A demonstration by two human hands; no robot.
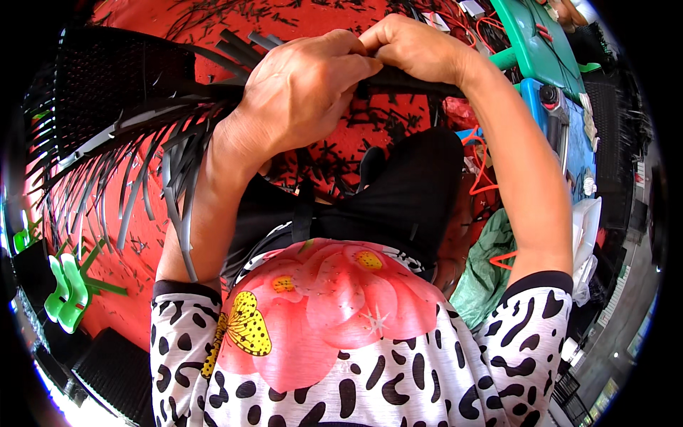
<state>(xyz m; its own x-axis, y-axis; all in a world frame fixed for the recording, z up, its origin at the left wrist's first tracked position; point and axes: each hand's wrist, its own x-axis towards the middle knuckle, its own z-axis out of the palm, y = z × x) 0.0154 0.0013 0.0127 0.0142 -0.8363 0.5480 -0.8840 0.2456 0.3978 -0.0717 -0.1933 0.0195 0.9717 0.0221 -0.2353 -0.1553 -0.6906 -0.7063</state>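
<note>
My left hand [302,89] and my right hand [416,50] meet at the top middle, fingers bent and pinched together. Both are closed on the dark edge of a black woven strip piece [128,75]. Its dense woven part spreads to the upper left, behind my left wrist. Long loose black strips [135,188] fan out from it and hang over my left forearm. Beneath my right hand, a dark band [405,80] of the piece runs on to the right. My fingers hide the exact spot they grip.
Black strip offcuts [320,160] litter the red floor [117,299]. A green plastic stool [537,46] stands at the upper right, beside a blue box [533,92]. Green cloth [491,274] lies by my right elbow. Light green plastic clips [67,292] are at the left.
</note>
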